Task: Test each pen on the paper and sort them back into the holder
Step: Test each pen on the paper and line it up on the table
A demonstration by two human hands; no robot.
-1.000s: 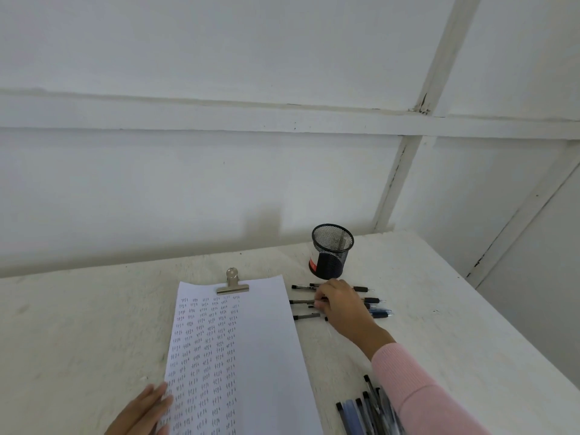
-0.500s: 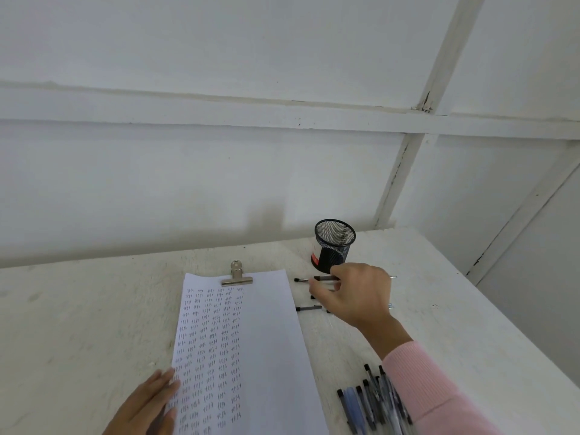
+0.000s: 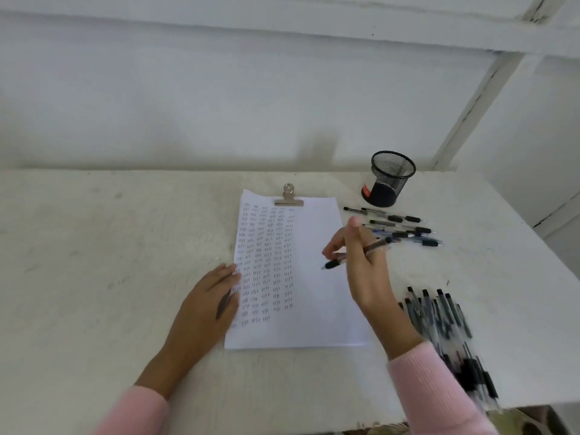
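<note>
Nearest, on the right by the table (image 3: 94,246) edge, a pile (image 3: 439,315) of pens lies beside the pink sleeve (image 3: 433,390), probably one sorted batch kept within reach. It is smeared by motion, so I cannot count it.

The left hand (image 3: 208,296) lies palm down with straight fingers on the left edge of the paper (image 3: 314,309), most likely to keep the sheet from sliding under the strokes. Columns of small test marks fill the left and middle of the paper, and the right strip is blank.

Over that strip the right hand (image 3: 361,262) grips a pen (image 3: 378,244) between thumb and curled fingers. The wrist is bent inward and the tip points down-left toward the sheet. I cannot tell whether it touches.

Beyond the hand a row (image 3: 395,226) of pens lies side by side. A clip (image 3: 288,197) pins the top of the sheet. Farthest, the holder (image 3: 390,178) stands upright just behind the row, with no pen showing above its rim.
</note>
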